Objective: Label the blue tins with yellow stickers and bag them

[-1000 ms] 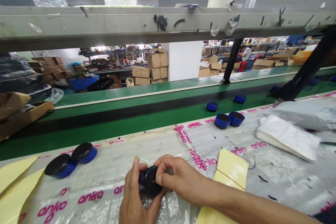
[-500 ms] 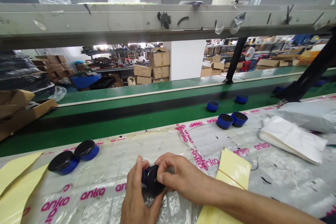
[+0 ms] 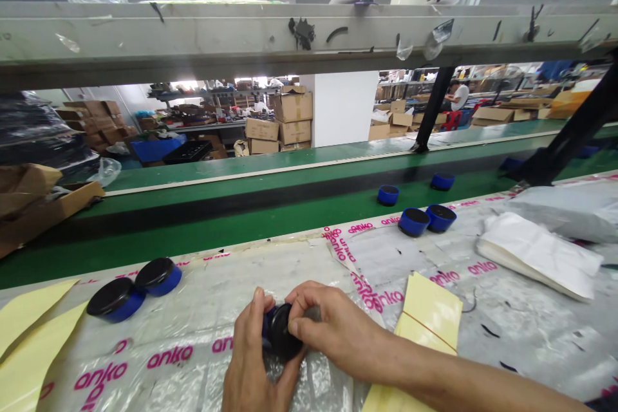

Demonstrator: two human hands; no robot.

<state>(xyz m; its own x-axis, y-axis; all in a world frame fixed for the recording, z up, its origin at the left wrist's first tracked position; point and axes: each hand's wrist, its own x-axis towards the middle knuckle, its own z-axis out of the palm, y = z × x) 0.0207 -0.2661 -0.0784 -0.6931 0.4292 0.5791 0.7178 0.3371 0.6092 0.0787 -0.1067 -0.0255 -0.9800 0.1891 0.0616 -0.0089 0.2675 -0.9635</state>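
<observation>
My left hand [image 3: 252, 347] and my right hand [image 3: 333, 325] both grip a round blue container with a black lid [image 3: 280, 333] just above the plastic sheet. My right fingers press on the black lid, and my left fingers wrap its blue side. Much of the blue body is hidden by my fingers. To the left lie a black-lidded blue container [image 3: 116, 299] and a second one [image 3: 158, 277], touching each other. Farther right, a matching pair [image 3: 414, 222] [image 3: 440, 218] stands on the sheet. Yellow paper sheets [image 3: 431, 313] lie under my right forearm.
The bench is covered by clear plastic film printed with pink "anko" [image 3: 168, 356]. A white folded bag [image 3: 538, 257] lies at right. Behind runs a green conveyor belt [image 3: 241, 222] carrying blue cups [image 3: 388, 195]. An overhead grey beam [image 3: 290, 32] crosses the view; cardboard boxes stand beyond.
The whole scene has shifted slightly upward in the picture. My hands stay on the same container, with only a small shift of its position between them.
</observation>
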